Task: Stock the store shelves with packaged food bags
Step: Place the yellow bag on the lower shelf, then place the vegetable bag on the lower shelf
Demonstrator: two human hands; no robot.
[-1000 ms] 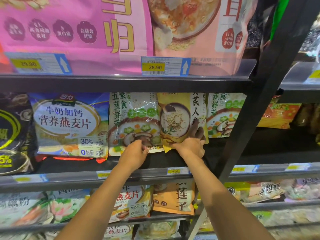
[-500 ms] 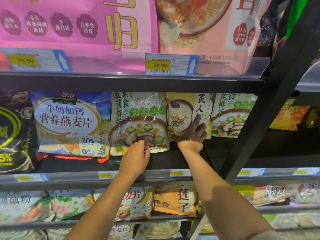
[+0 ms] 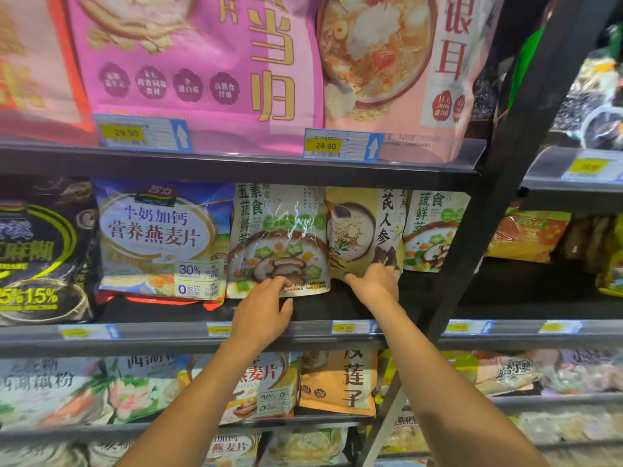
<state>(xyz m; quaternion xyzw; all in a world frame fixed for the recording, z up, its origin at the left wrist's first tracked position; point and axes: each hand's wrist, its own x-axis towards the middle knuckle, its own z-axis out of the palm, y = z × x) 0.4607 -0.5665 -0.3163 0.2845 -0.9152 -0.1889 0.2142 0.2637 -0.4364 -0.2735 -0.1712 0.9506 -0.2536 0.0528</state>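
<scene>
A yellow ginseng oatmeal bag (image 3: pixel 364 227) stands upright on the middle shelf (image 3: pixel 337 311), between two white vegetable-and-mushroom bags. My right hand (image 3: pixel 377 281) grips its lower edge, fingers up over the front. The white vegetable bag (image 3: pixel 279 237) on its left overlaps the yellow bag slightly. My left hand (image 3: pixel 266 311) pinches this bag's bottom edge with its fingertips. The second white vegetable bag (image 3: pixel 435 227) stands to the right, partly behind the yellow one.
A blue milk-oatmeal bag (image 3: pixel 158 237) and a black sesame bag (image 3: pixel 40 251) fill the shelf's left. Pink bags (image 3: pixel 202 62) crowd the shelf above. A black upright post (image 3: pixel 472 257) slants at the right. Lower shelves hold more bags, including an orange one (image 3: pixel 337 382).
The camera has tilted up a little. My right hand slid down from the yellow bag's front to its lower edge. My left hand stays at the white bag's bottom edge.
</scene>
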